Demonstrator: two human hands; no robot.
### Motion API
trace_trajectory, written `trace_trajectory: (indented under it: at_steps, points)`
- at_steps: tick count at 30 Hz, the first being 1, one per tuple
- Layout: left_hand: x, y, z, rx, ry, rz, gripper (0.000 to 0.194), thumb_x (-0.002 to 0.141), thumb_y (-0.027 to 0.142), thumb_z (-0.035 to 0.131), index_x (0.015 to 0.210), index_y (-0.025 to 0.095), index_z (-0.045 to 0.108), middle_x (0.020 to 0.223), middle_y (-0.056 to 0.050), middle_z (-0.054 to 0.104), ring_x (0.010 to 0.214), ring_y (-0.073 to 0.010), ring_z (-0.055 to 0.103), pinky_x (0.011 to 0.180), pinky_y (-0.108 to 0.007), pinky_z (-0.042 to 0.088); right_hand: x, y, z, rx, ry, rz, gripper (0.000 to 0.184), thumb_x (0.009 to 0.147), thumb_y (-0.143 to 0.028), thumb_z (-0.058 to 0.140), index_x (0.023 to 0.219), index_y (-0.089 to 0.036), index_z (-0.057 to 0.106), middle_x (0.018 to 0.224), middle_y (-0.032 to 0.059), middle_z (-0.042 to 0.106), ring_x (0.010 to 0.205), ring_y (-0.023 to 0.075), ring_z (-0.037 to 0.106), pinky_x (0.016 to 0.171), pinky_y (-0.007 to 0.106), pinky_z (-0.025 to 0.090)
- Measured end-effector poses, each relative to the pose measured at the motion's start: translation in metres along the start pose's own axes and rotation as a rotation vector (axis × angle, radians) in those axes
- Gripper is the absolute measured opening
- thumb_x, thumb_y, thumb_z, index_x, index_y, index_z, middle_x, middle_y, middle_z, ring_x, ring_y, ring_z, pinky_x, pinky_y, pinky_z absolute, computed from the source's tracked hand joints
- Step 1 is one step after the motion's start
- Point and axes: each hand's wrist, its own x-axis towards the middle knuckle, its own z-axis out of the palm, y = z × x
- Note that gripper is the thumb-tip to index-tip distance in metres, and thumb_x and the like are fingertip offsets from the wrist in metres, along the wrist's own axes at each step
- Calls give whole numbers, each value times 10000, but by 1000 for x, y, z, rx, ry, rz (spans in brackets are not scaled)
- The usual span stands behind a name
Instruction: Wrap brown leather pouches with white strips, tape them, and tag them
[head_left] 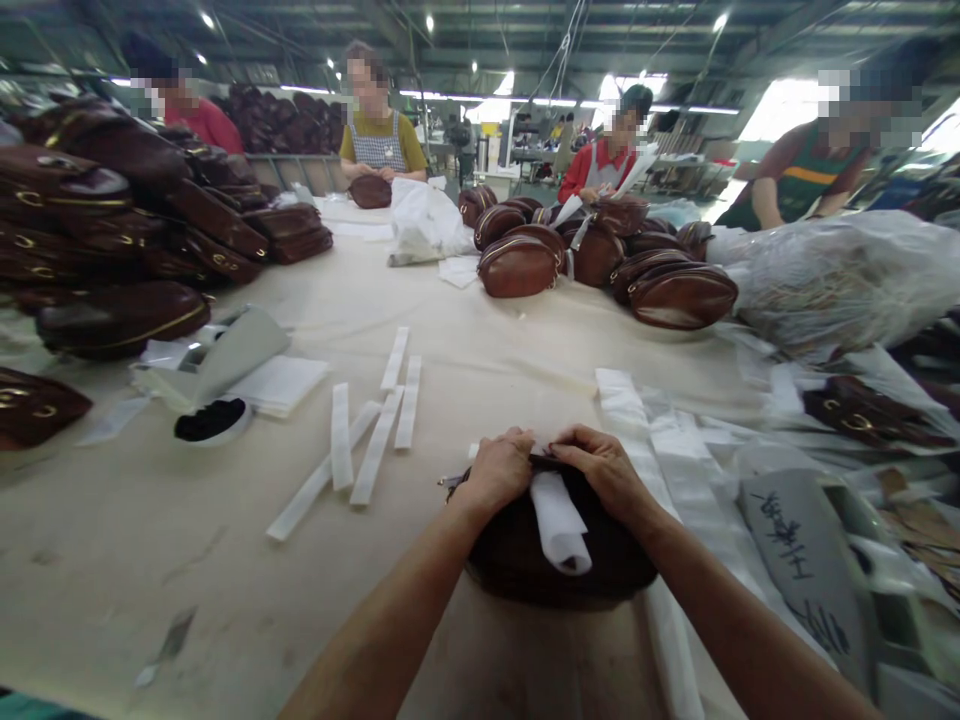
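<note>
A dark brown leather bag (600, 560) lies on the table right in front of me. A rolled strip of white paper (559, 525) rests on top of it, its curled end toward me. My left hand (504, 466) is closed at the bag's far edge, fingers pinched together. Close beside it, my right hand (596, 462) also pinches at that edge. Between the fingertips shows a bit of dark strap or edge, too small to make out well. Metal hardware (451, 484) sticks out at the bag's left side.
Several white paper strips (375, 440) lie left of the bag. Brown bags are piled far left (135, 220) and at the back (525, 262). White sheeting (675, 500), a grey marked box (799, 560) and a clear plastic sack (847, 275) stand right. Several people work around the table (225, 570).
</note>
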Motion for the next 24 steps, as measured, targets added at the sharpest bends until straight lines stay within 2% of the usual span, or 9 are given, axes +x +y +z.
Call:
trace_trajectory:
  at_steps: [3, 6, 9, 12, 15, 19, 24]
  points:
    - [-1, -1, 0, -53, 8, -1, 248, 799, 166, 444, 938, 278, 617, 986, 6, 682, 1000, -202, 613, 883, -342, 433, -8, -3, -2, -42, -62, -8, 190, 669, -367, 628, 698, -179, 621, 638, -29, 586, 635, 132, 513, 620, 251, 407]
    - [-1, -3, -1, -91, 8, -27, 177, 811, 257, 466, 848, 270, 640, 872, 15, 699, 925, -195, 633, 881, -341, 422, -16, 1, -1, -182, -88, -44, 200, 715, -377, 605, 745, -186, 654, 638, -26, 603, 617, 132, 520, 577, 242, 400]
    - [-1, -3, -1, -104, 16, -46, 153, 786, 290, 515, 844, 253, 651, 887, -7, 704, 925, -205, 628, 892, -351, 408, -21, 7, 0, -274, -113, -96, 206, 758, -366, 578, 820, -201, 685, 743, -3, 672, 697, 156, 584, 644, 258, 438]
    - [-2, -3, -1, -116, 17, -50, 156, 769, 249, 527, 863, 247, 651, 888, -9, 706, 901, -193, 631, 887, -343, 406, -24, 10, -1, -316, -133, -169, 154, 754, -315, 592, 822, -215, 688, 829, 10, 699, 781, 176, 625, 736, 283, 468]
    - [-2, -3, -1, -129, 18, -55, 171, 763, 208, 522, 872, 245, 648, 887, -6, 707, 883, -180, 632, 884, -332, 408, -26, 9, -4, -387, -159, -285, 116, 755, -220, 577, 815, -225, 676, 873, 18, 691, 828, 177, 632, 791, 300, 479]
    - [-2, -5, 1, -141, 24, -65, 188, 759, 185, 517, 881, 243, 648, 883, -11, 707, 874, -182, 632, 896, -336, 408, -32, 8, -7, -530, -159, -484, 239, 772, -105, 489, 871, -228, 668, 892, 35, 664, 833, 166, 626, 761, 291, 501]
    - [0, -8, 4, -156, 34, -55, 257, 720, 117, 483, 873, 246, 643, 902, 1, 700, 915, -180, 624, 906, -324, 411, -41, 10, -10, -729, -122, -725, 257, 824, -98, 456, 914, -209, 670, 900, 71, 656, 839, 184, 615, 757, 315, 512]
